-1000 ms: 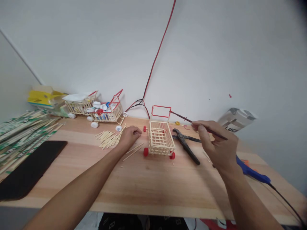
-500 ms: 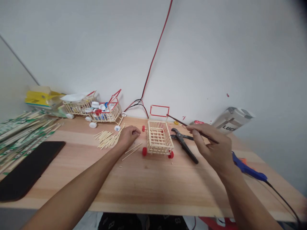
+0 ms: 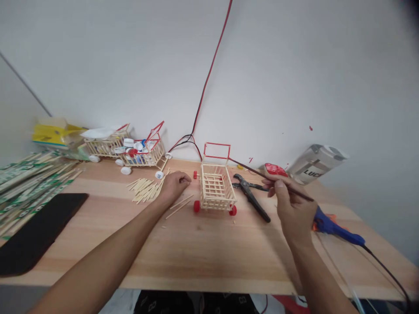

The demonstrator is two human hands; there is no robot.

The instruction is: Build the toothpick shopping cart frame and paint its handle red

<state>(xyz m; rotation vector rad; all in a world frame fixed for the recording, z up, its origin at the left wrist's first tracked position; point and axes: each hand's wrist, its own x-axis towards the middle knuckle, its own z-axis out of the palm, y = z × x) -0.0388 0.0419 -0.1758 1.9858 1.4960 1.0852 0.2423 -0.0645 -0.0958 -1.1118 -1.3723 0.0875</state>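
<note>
A small cart built of wooden sticks (image 3: 216,198) stands on the table with red wheels and a raised handle frame (image 3: 217,144) painted red. My right hand (image 3: 293,203) pinches a thin dark paintbrush (image 3: 248,169), to the right of the cart. The brush tip is at the lower right corner of the red frame; whether it touches cannot be told. Resting on the table left of the cart, my left hand (image 3: 175,187) has its fingers curled together, with nothing visible in them. It lies beside a pile of short sticks (image 3: 146,190) and a few loose sticks (image 3: 178,209).
Black-handled pliers (image 3: 252,200) lie right of the cart. Behind my right hand are a red-filled container (image 3: 275,169) and a can (image 3: 316,165). A blue corded tool (image 3: 340,231) lies farther right. Two finished-looking carts (image 3: 144,158), bundled sticks (image 3: 29,187) and a black phone-like slab (image 3: 42,231) occupy the left.
My right hand has shifted right and slightly down, lowering the brush's handle end, while its tip stays by the red frame's corner. More of the red container shows. My left hand remains in place.
</note>
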